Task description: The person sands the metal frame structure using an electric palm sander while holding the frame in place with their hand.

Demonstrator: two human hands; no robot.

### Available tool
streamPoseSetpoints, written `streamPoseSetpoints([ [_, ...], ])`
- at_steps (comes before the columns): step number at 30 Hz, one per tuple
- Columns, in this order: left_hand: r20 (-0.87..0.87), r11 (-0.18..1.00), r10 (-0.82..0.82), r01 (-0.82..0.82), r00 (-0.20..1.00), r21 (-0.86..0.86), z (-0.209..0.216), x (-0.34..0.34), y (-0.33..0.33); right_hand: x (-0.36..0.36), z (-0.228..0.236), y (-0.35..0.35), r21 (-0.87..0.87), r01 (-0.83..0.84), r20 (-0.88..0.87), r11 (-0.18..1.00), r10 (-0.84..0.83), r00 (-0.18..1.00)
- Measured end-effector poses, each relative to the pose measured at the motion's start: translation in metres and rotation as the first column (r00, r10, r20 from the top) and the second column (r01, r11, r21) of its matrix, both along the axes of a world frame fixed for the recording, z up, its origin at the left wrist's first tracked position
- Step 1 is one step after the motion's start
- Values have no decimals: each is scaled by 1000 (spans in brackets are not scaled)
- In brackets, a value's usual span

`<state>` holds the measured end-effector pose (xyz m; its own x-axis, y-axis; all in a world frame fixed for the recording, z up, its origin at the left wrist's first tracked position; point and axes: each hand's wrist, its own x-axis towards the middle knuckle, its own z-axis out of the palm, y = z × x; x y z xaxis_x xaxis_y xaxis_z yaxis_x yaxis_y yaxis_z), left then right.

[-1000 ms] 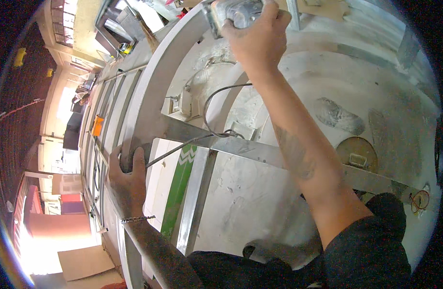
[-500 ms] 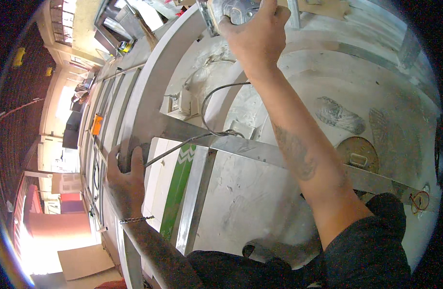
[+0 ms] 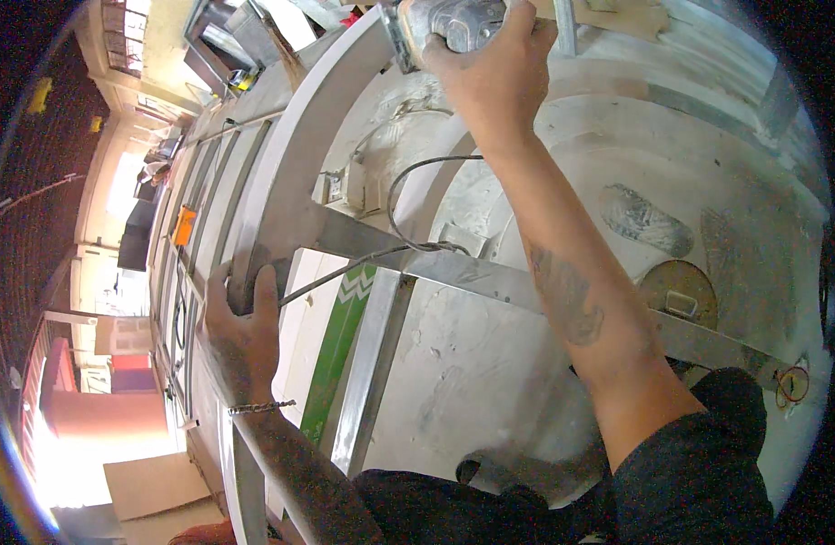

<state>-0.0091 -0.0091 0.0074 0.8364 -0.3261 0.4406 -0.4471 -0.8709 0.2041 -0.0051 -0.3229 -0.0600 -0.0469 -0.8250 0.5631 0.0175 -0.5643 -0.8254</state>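
At the top, my right hand [image 3: 501,95] is closed round a dusty power sander [image 3: 463,25], which the picture's upper edge partly cuts off. The sander is up against the far part of a curved, grey-white frame. On the left, my left hand [image 3: 242,331] grips the curved metal beam [image 3: 288,182], thumb on one side and fingers on the other. A dark cable [image 3: 395,195] loops below my right forearm, crosses a flat metal crossbar [image 3: 476,280] and runs toward my left hand. Part of the left fingers' hold is hidden.
A white panel with a green stripe [image 3: 331,381] lies beside a metal bar [image 3: 374,372]. Dusty footprints mark the pale surface [image 3: 563,173] at right, near a round cover with a handle [image 3: 679,295]. Long rails and an orange object [image 3: 184,226] lie left; cardboard [image 3: 154,486] is lower left.
My right hand and the sander appear slightly farther right and lower, with more of the sander in sight. My left hand keeps its grip on the beam.
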Motion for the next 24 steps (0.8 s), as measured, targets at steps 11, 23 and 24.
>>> streamPoseSetpoints([
  [11, 75, 998, -11, 16, 997, -69, -8, 10, 0, -10, -6, 35, -132, -311, -40, 941, 308, 950],
  [23, 81, 999, 41, -42, 996, 6, -6, 5, -2, -23, -10, 68, -166, -453, -127, 876, 436, 891],
  [24, 83, 999, 48, -49, 995, 6, -3, 3, -2, -25, -9, 70, -168, -459, -125, 873, 443, 888],
])
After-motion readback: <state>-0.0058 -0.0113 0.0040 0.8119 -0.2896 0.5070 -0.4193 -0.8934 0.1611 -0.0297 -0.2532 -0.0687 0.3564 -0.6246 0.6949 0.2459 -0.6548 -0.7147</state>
